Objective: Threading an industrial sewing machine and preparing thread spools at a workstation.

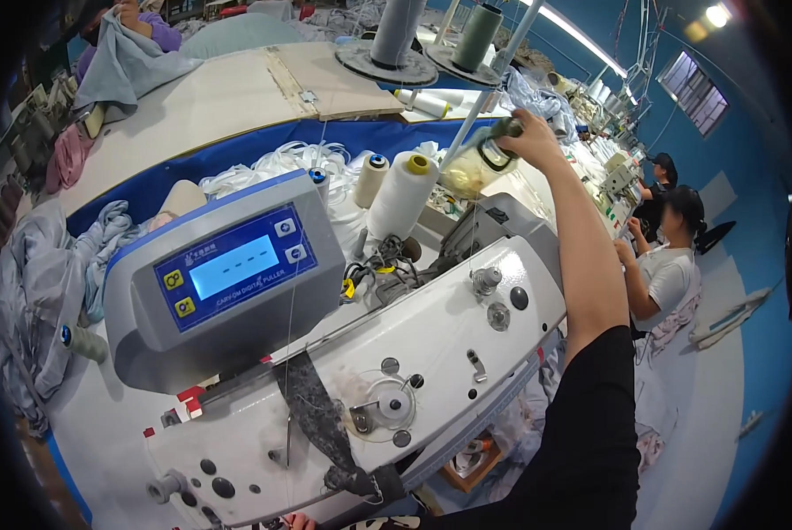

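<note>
My right arm reaches out over a white industrial sewing machine [440, 353]. At its far end my right hand [533, 144] is closed round the dark top of a see-through, yellowish container [468, 175], blurred and partly covered by the fingers. The container is tilted beside a white thread cone [403, 196]. Only some fingertips of my left hand [301, 521] show at the lower edge, by the machine's near side; what they touch is hidden. A grey control box [131, 291] with a lit blue screen stands left of the machine head.
White tape [303, 162] lies heaped behind the control box. Large thread cones [399, 35] stand on a rack above. Grey cloth [38, 309] is piled at the left. Other people [670, 256] sit at the right; another holds grey cloth [131, 66] at the far left.
</note>
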{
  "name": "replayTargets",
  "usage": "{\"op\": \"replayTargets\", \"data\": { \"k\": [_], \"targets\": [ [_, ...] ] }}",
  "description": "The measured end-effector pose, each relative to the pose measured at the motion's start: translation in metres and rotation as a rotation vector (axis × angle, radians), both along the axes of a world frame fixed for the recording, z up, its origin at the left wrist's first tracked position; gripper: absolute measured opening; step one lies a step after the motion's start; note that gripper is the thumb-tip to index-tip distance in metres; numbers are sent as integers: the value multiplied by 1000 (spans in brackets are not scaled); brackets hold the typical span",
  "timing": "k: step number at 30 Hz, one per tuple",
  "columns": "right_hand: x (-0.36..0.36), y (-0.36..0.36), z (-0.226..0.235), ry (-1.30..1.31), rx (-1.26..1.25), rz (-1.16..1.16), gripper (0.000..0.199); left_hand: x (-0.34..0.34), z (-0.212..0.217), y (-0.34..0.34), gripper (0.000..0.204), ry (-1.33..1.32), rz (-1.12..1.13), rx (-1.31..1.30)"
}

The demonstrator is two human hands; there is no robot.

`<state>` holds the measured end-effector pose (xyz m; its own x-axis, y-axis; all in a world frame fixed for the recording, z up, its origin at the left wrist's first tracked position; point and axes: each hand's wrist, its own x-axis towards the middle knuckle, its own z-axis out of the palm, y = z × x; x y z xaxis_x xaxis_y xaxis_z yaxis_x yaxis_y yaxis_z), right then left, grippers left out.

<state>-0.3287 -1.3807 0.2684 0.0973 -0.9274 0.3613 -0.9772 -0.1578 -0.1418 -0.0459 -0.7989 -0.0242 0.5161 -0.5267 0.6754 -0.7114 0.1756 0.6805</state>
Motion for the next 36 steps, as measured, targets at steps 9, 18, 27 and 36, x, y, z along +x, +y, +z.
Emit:
{"op": "replayTargets", "data": {
  "k": [9, 18, 27, 36],
  "targets": [
    [40, -7, -4, 98, 43, 70, 75, 10, -15, 29, 27, -230, -252, 362],
    [37, -23, -20, -156, -212, 273, 69, 37, -10, 55, 26, -501, -483, 707],
    [68, -49, -50, -50, 2, 457, 63, 69, 13, 47, 27, -750, -582, 889],
    [58, -48, -41, 183, 204, 272, 67, 63, 30, 32, 46, -830, -583, 835]
  ]
}}
